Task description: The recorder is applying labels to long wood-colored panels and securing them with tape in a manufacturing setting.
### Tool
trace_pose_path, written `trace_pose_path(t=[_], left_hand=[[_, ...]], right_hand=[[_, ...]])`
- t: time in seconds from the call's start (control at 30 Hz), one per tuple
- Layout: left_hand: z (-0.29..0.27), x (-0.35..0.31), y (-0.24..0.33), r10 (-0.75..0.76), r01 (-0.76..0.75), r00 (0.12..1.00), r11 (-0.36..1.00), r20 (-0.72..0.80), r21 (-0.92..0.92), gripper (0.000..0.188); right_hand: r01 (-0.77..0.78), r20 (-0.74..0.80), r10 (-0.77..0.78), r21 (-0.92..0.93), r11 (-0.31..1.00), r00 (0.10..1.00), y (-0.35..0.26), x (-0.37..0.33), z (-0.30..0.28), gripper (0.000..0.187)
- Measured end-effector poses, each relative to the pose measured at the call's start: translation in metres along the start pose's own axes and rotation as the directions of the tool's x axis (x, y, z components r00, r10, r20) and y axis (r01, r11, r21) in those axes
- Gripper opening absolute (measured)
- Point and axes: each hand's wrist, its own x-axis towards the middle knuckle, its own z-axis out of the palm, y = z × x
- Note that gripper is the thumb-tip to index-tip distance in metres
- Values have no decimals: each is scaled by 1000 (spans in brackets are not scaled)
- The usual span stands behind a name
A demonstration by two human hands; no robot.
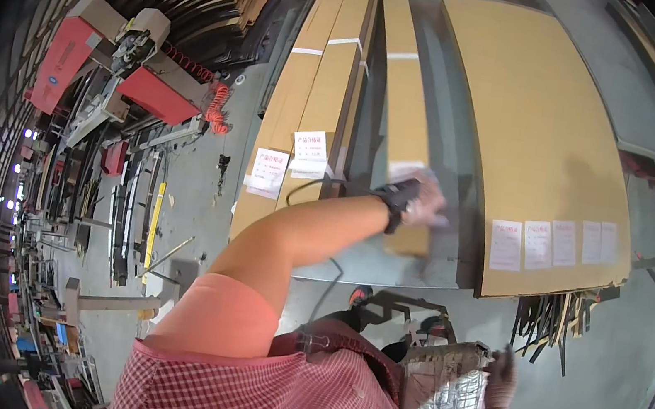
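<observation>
My left hand (427, 200), in a pale glove with a black strapped device (397, 199) at the wrist, is over the near part of a narrow brown cardboard-wrapped piece (400, 89). It is smeared by motion, so its fingers cannot be read. A white label (406, 169) shows just beyond it, partly covered by the hand. My right hand (500, 384), also gloved and with dark fingertips, is low at the right, apart from the table. Its fingers look spread, and I see nothing held in them.
Two long cartons (335, 63) with white straps and labels lie left of the narrow piece. A broad brown board stack (538, 134) with a row of labels lies right. A silvery wrapped block (447, 397) is beside me. Red-and-grey machinery (158, 97) stands at left.
</observation>
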Motion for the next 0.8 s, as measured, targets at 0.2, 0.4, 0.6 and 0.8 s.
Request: trace_pose_path(t=[0.2,0.4,0.6,0.8], left_hand=[[-1,-40,-65,-448,428,893,875,-44,-224,52],[11,12,72,-570,383,821,521,23,-763,52],[31,40,163,-343,310,924,409,170,-858,54],[55,41,175,-545,458,749,15,377,-889,55]], right_hand=[[-492,-58,492,-207,845,869,99,59,-72,58],[-302,228,337,-175,937,914,101,93,-92,33],[-408,363,380,0,913,851,80,96,-122,32],[-6,-194,-87,-434,901,977,15,106,-54,48]])
